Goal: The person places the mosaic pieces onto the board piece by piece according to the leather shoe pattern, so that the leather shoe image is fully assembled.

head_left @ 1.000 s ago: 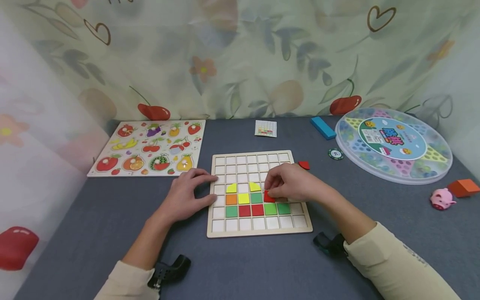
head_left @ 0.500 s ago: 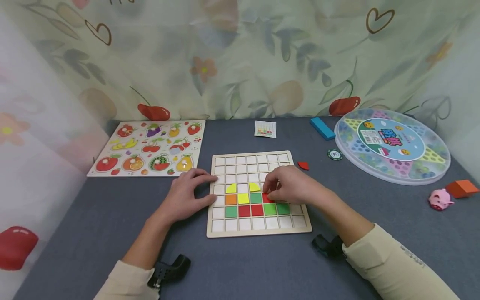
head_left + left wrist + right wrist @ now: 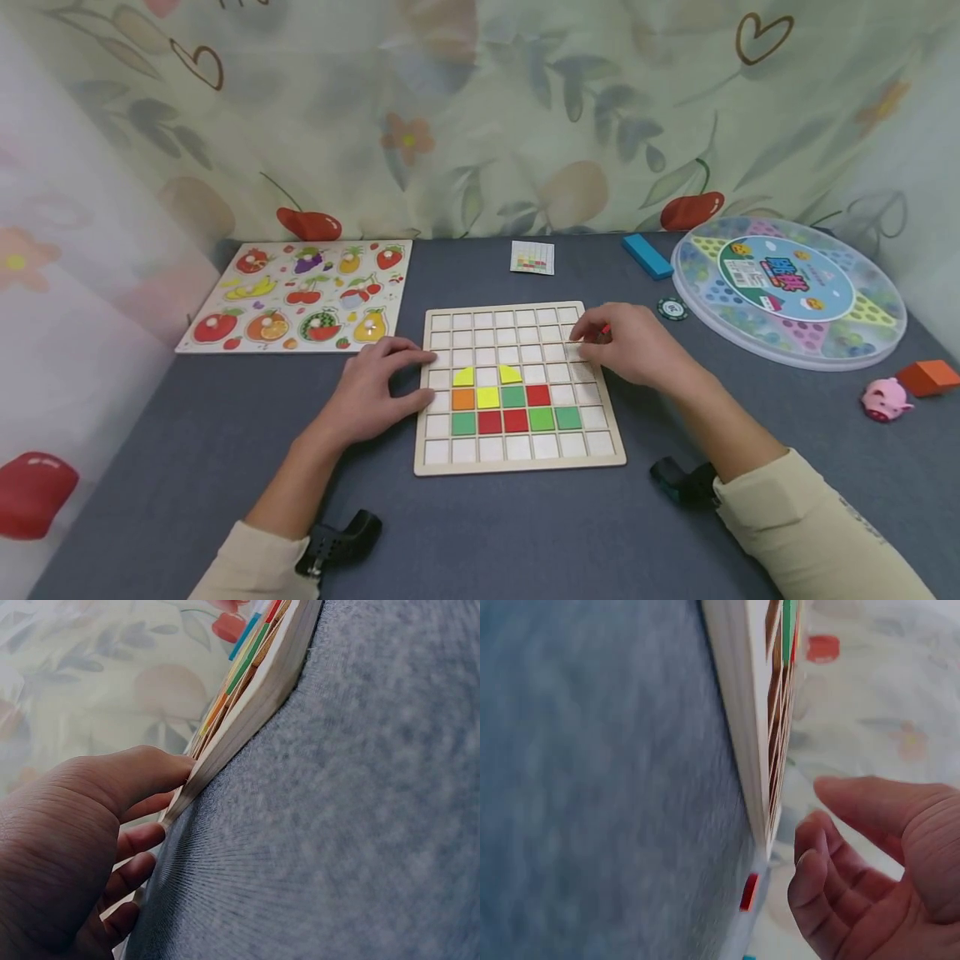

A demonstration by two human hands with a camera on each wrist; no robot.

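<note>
A wooden grid board (image 3: 517, 468) lies on the table with white cells and several coloured tiles in its lower rows. My left hand (image 3: 375, 387) rests at its left edge. In the left wrist view, the thumb (image 3: 154, 771) touches the board's rim. A red square tile (image 3: 537, 395) sits in a cell beside a green one (image 3: 512, 396). Two yellow rounded tiles (image 3: 463, 377) stand in the row above. Over the board's right edge is my right hand (image 3: 633, 342), fingers loosely bent, holding nothing. Mostly hidden behind it, a red rounded piece (image 3: 749, 892) lies on the table.
A small pattern card (image 3: 532, 257) lies beyond the board. At the left is a fruit picture board (image 3: 330, 293). Toward the right are a blue block (image 3: 647, 256), a poker chip (image 3: 672, 308), a round game box (image 3: 787, 287), a pink pig figure (image 3: 885, 399) and an orange block (image 3: 927, 377).
My right hand has let go of the red square tile, now lying in its cell, and moved right and away from me to the board's edge. The left hand has stayed put.
</note>
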